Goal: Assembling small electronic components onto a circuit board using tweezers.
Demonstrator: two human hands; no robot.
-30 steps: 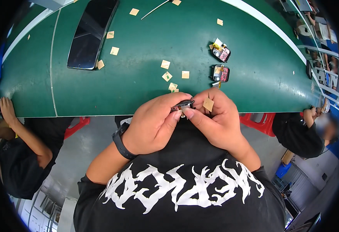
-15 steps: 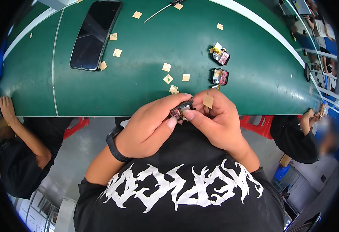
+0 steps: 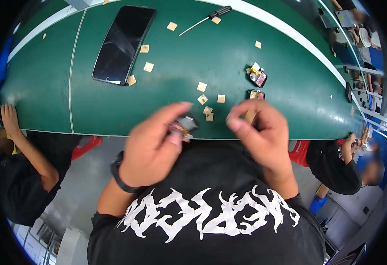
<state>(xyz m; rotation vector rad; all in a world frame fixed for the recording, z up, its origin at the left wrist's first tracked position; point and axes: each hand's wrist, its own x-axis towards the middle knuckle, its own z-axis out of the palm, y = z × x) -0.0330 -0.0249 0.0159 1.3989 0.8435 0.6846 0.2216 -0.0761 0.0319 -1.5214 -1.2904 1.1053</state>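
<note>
My left hand (image 3: 153, 145), with a dark band on its wrist, grips a small black device housing (image 3: 188, 124) by its sides. A circuit board and a pale block show inside, a little blurred. Apart from it on the right, my right hand (image 3: 266, 134) has thumb and forefinger brought together. A tan paper square (image 3: 250, 115) shows between its curled fingers, partly hidden. Just beyond that hand lies a similar open housing (image 3: 256, 94), half covered by my fingers. Farther back sits another housing (image 3: 258, 78) with a reddish board and yellow tape.
Several loose tan squares (image 3: 202, 87) are scattered on the green table (image 3: 180, 66). A large black phone (image 3: 123, 44) lies at the back left, a screwdriver (image 3: 206, 20) at the back. Another person's hand (image 3: 9, 121) rests on the table's left edge; other people sit at the right.
My hands have moved apart: the left took the housing leftward, and the right drew off it to the right. The view has shifted slightly.
</note>
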